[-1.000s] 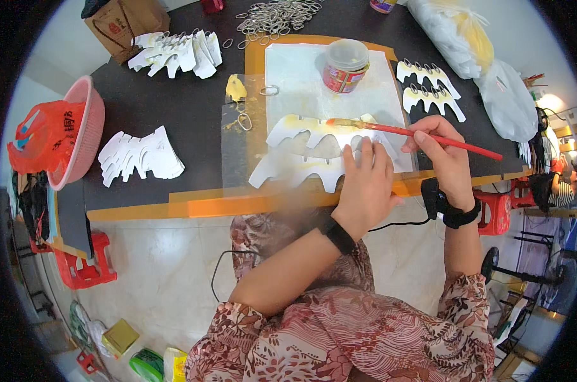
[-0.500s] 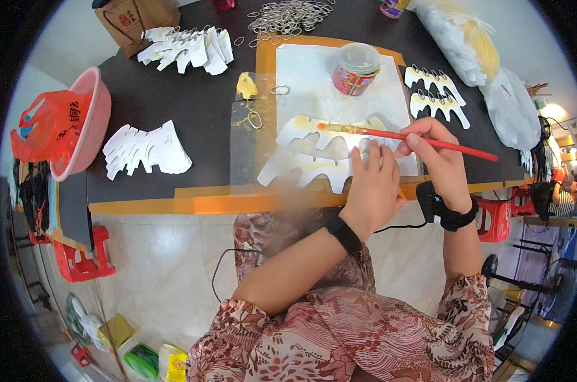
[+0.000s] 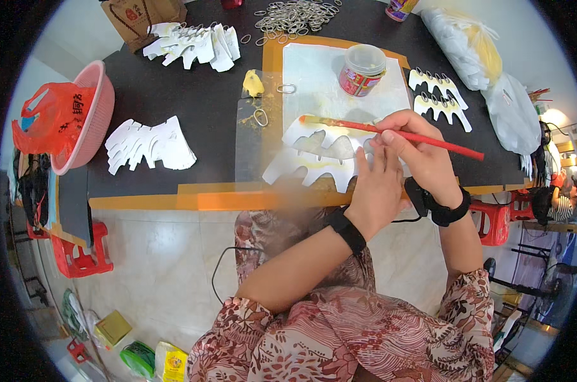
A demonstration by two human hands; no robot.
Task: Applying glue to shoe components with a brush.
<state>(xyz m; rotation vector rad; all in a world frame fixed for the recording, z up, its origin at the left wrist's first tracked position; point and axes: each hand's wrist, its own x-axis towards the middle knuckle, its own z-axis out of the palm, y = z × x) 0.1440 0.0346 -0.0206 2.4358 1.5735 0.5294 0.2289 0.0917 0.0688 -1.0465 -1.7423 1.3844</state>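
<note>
My right hand [image 3: 422, 153] grips a paintbrush [image 3: 349, 125] with a long red handle. Its bristles rest at the left part of the upper of two white toothed cut-out pieces, which has yellowish smears. My left hand [image 3: 379, 181] lies with fingers stretched over the right part of the lower white cut-out piece [image 3: 306, 167], pressing near its edge; it holds nothing. Both pieces lie on a white sheet [image 3: 307, 70] bordered by orange tape. Beyond my hands stands an uncapped jar [image 3: 361, 73] with a red patterned label. A metal oval ring [image 3: 260, 118] lies to the left.
White cut-outs form a stack [image 3: 152, 146] at left and a ringed pile [image 3: 193, 46] farther back. Loose metal rings [image 3: 295, 16] are heaped at the far edge. Ringed yellow-smeared pieces [image 3: 441, 102] lie at right, near plastic bags [image 3: 511, 114]. A pink basket [image 3: 101, 108] stands at far left.
The brush and my right hand have moved left, the bristles now nearer the upper piece's left end. My left hand stays pressed on the pieces. The whole view has shifted slightly.
</note>
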